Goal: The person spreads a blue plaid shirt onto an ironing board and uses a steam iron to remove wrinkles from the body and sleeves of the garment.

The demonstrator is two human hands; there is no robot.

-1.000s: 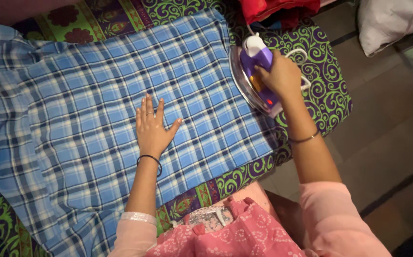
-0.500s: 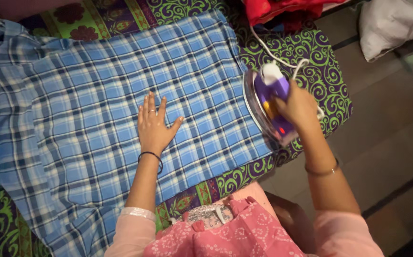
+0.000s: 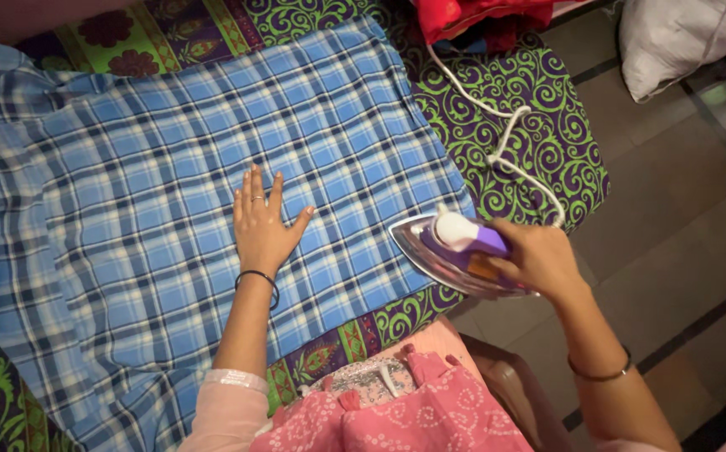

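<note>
While I'm watching: iron (image 3: 455, 255) is hanging just right of the shirt (image 3: 170, 209) hem, nose pointing left.
Right hand (image 3: 538, 259): is gripping the iron handle, nearer.
Left hand (image 3: 262, 226): is lying flat, open, on the shirt.

No packages, labels, signs or screens show anywhere in this view, from the twelve o'clock edge round to six o'clock
</note>
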